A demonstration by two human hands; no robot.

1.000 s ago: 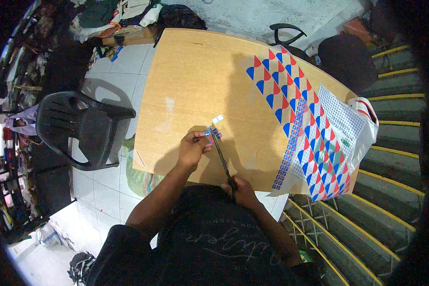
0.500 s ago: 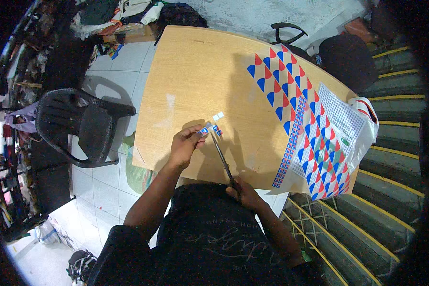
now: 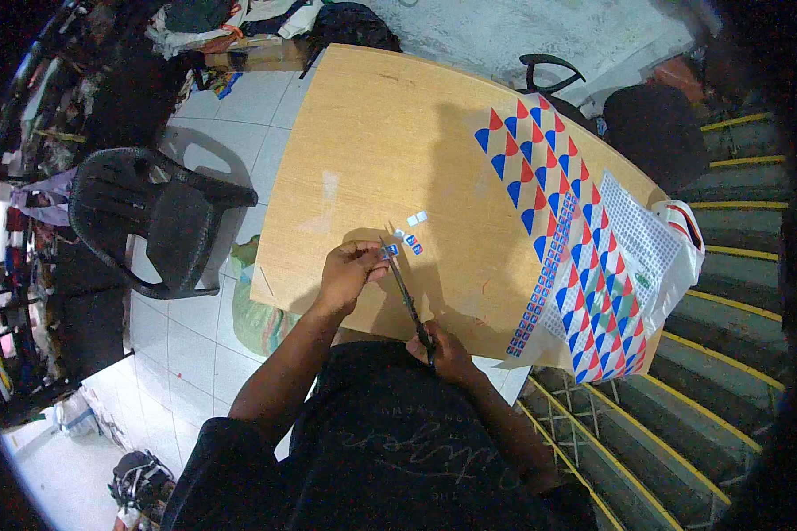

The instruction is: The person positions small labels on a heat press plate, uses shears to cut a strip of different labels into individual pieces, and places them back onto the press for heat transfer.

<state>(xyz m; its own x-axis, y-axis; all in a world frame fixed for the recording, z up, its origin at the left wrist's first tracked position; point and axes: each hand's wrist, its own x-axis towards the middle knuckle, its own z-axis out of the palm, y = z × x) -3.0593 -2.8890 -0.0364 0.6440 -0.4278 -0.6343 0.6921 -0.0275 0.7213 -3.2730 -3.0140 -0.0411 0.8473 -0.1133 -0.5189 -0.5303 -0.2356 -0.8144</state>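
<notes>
My left hand (image 3: 345, 276) pinches a small blue-and-white sticker piece (image 3: 391, 252) between thumb and fingers, above the near part of the table. Long, dark-handled scissors (image 3: 406, 289) are gripped by my right hand (image 3: 449, 356) near the table's front edge. Their blades point away from me, slightly parted, with the tips at the sticker piece beside my left fingertips. Just beyond lie a few cut pieces: blue-and-red ones (image 3: 413, 243) and white ones (image 3: 417, 218). Whether the blades touch the held piece is too small to tell.
Printed sheets with red and blue shapes (image 3: 549, 177) and a strip of small blue stickers (image 3: 540, 288) cover the right side of the wooden table (image 3: 363, 115). A white plastic bag (image 3: 682, 243) sits there too. A black chair (image 3: 150, 217) stands left; stairs (image 3: 726, 265) descend right.
The scissors' blades have come closer to my left fingers, around the held piece. Another small white piece now lies beside the cut ones. The whole view has shifted slightly.
</notes>
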